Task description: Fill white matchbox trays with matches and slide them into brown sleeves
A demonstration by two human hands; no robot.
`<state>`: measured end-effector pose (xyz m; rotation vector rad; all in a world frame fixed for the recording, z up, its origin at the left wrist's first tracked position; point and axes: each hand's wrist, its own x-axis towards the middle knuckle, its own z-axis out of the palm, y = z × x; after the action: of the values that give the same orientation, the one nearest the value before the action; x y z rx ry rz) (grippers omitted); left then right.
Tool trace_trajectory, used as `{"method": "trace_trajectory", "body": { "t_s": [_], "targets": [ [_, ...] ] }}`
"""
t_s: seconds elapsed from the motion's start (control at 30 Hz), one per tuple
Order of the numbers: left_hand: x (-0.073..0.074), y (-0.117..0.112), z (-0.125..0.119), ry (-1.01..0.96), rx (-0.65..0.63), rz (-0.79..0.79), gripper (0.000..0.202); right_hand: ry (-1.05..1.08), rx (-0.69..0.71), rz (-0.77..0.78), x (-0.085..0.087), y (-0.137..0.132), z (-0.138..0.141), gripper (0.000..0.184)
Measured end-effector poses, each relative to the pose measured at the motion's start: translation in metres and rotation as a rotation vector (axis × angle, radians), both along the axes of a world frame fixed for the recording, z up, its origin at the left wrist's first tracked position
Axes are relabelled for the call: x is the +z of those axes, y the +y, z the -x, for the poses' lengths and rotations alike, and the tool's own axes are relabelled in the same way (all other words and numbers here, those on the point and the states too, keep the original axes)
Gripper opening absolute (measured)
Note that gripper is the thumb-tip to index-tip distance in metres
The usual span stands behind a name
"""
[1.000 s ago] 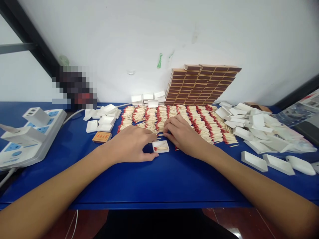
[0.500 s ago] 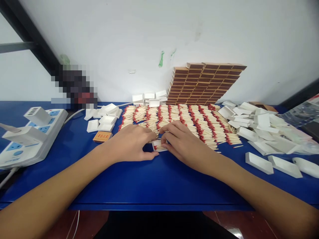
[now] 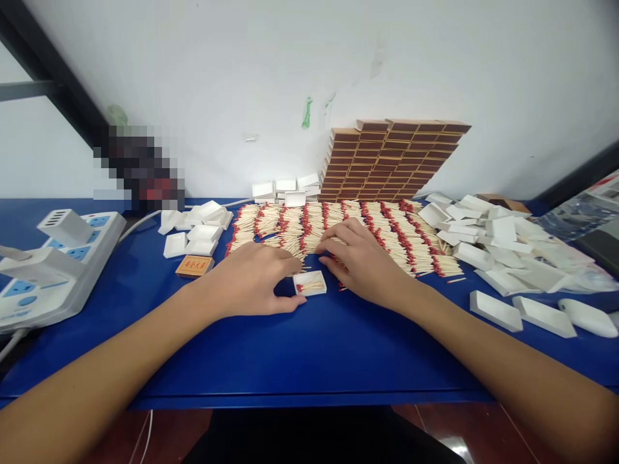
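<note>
A small white matchbox tray (image 3: 313, 285) with a few red-tipped matches in it lies on the blue table (image 3: 309, 354). My left hand (image 3: 251, 281) grips the tray's left side between thumb and forefinger. My right hand (image 3: 360, 261) is just right of the tray. Its fingers are curled and pinched on the near edge of a wide spread of red-tipped matches (image 3: 396, 235).
Brown matchbox sleeves (image 3: 391, 161) are stacked against the wall. Empty white trays are heaped at the right (image 3: 498, 248) and lie at the left (image 3: 196, 232). An orange matchbox (image 3: 194, 265) sits near my left wrist. A white power strip (image 3: 58, 264) fills the far left.
My right hand was over the tray half a second ago and has moved back up to the spread of matches. More matches now lie in the tray. My left hand stayed put.
</note>
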<state>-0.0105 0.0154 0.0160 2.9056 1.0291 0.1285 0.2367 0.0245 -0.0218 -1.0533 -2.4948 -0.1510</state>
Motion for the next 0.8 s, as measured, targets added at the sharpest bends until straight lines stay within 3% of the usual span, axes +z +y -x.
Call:
{"method": "trace_trajectory", "body": {
  "t_s": [0.8],
  "targets": [
    [0.0029, -0.0019, 0.0005, 0.017, -0.003, -0.029, 0.034, 0.095, 0.057, 0.028, -0.0059, 0.0081, 0.0014, 0.013]
  ]
}}
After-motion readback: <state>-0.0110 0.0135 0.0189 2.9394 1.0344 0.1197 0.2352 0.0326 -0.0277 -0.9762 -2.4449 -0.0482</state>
